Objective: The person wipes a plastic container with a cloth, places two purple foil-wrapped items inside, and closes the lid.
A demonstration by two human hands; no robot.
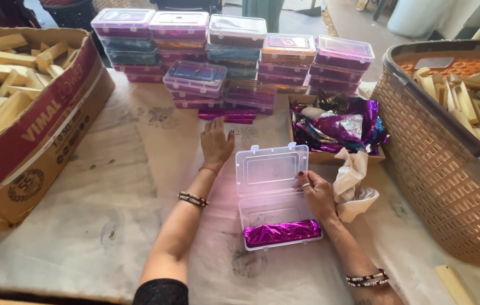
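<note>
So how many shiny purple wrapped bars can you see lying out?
2. One purple bar lies in the open clear box by the right hand. Another lies on the table ahead of the left hand. More may hide in the closed boxes.

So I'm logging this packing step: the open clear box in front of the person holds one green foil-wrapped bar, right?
Not green: the head view shows the open clear box holding one purple foil-wrapped bar. The right hand rests on the box's edge.
</note>
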